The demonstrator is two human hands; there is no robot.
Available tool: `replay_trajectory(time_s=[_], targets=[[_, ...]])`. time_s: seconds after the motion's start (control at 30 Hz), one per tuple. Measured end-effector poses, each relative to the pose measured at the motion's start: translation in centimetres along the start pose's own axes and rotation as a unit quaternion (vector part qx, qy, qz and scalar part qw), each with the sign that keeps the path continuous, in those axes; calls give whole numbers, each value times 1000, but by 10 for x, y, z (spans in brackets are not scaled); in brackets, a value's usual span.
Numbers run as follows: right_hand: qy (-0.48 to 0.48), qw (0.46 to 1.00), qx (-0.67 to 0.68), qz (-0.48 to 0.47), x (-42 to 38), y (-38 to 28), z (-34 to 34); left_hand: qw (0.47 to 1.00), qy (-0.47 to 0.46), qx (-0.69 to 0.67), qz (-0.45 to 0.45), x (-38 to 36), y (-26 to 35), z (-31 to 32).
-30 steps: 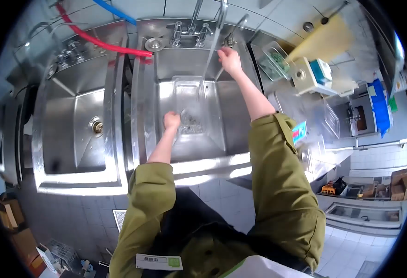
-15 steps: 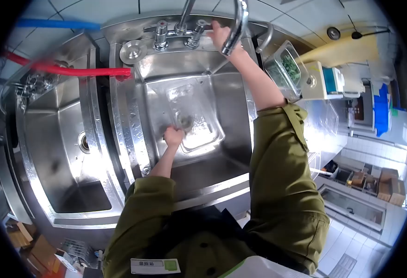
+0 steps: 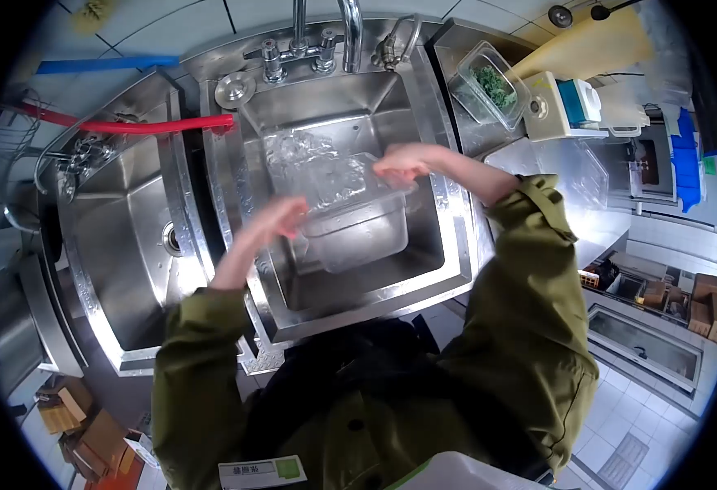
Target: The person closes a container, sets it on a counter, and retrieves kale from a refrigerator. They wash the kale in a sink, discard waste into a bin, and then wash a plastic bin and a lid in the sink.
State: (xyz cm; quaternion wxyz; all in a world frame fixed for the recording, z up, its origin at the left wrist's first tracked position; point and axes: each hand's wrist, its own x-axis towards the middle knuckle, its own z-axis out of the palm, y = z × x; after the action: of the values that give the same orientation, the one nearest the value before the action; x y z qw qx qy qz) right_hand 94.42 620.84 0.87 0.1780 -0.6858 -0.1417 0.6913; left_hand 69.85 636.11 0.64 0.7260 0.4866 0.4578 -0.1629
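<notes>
A clear plastic container (image 3: 358, 236) is raised in the steel sink (image 3: 418, 214) and tipped, its mouth turned away from me. Water (image 3: 305, 159) splashes over the sink floor beyond it. My right hand (image 3: 406, 162) grips the container's right rim, fingers curled over the edge. At its left rim is my left hand (image 3: 278, 220), smeared by motion, with its fingers bent around the corner. Above the sink's back edge are the tap spout (image 3: 352, 37) and the two-handled mixer (image 3: 299, 54).
A second sink (image 3: 125, 245) lies to the left, with a red hose (image 3: 158, 126) reaching across the divider. On the right counter stand a clear tub of chopped greens (image 3: 493, 86) and a cream-coloured box (image 3: 545, 106). A round strainer (image 3: 234, 90) sits at the sink's back left corner.
My right hand has left the tap handle and come down to the container's right rim. The container has been lifted and tipped from the sink floor, and water has spilled out.
</notes>
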Motion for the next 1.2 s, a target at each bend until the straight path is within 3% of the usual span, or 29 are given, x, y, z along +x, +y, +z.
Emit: replay_trajectory(time_s=[0.03, 0.1, 0.2, 0.23, 0.3, 0.33, 0.4, 0.43, 0.47, 0.5, 0.53, 0.57, 0.67, 0.7, 0.8, 0.9, 0.93, 1.0, 1.03, 1.13, 1.17, 1.2], targets=[[18, 997, 71, -24, -6, 21, 12, 983, 3, 178, 40, -14, 24, 1], [24, 976, 212, -46, -4, 53, 42, 852, 8, 511, 114, -31, 57, 13], [66, 926, 361, -87, 27, 75, 69, 744, 172, 598, 244, -40, 29, 43], [94, 916, 372, -120, 45, 77, 66, 757, 192, 567, 260, -37, 21, 43], [176, 898, 351, -197, 63, 79, 57, 814, 205, 501, 208, -15, 5, 32], [240, 909, 257, -223, 69, 79, 53, 840, 210, 467, 179, -1, -8, 25], [361, 892, 60, -267, 74, 77, 47, 848, 254, 376, 273, 46, -44, 14], [492, 801, -96, -327, 57, 67, 59, 845, 275, 326, 323, 52, -37, 14], [521, 776, -125, -331, 49, 63, 65, 935, 205, 64, 283, 62, -29, 12], [549, 752, -154, -332, 43, 61, 71, 948, 117, -203, 216, 55, -6, 20], [574, 725, -185, -333, 39, 60, 75, 881, 18, -455, 129, 46, 19, 28], [567, 724, -208, -335, 34, 61, 81, 838, 38, -534, 101, 27, 48, 37], [518, 689, -311, -400, 29, 73, 87, 693, -5, -716, 84, 88, 43, 8], [465, 726, -328, -386, 17, 68, 81, 698, -12, -711, 90, 66, 44, 15], [261, 832, -222, -436, -1, 30, 21, 837, -8, -502, 219, 20, 18, 20], [526, 704, -247, -409, 15, -56, -27, 861, 50, -447, 239, -18, 4, 11], [551, 639, -258, -470, 30, -80, -39, 850, 9, -458, 258, -18, -8, 4], [523, 676, -302, -423, 51, -118, -56, 823, -71, -479, 298, -15, -31, -16], [500, 680, -323, -428, 63, -128, -65, 827, -61, -490, 270, -26, -32, -19], [523, 677, -202, -477, 83, -146, -73, 812, -23, -535, 232, -32, -45, -38], [552, 647, -324, -414, 77, -148, -71, 830, -27, -498, 249, -32, -42, -45], [537, 670, -335, -387, 106, -150, -84, 849, -36, -458, 260, -35, -39, -41]])
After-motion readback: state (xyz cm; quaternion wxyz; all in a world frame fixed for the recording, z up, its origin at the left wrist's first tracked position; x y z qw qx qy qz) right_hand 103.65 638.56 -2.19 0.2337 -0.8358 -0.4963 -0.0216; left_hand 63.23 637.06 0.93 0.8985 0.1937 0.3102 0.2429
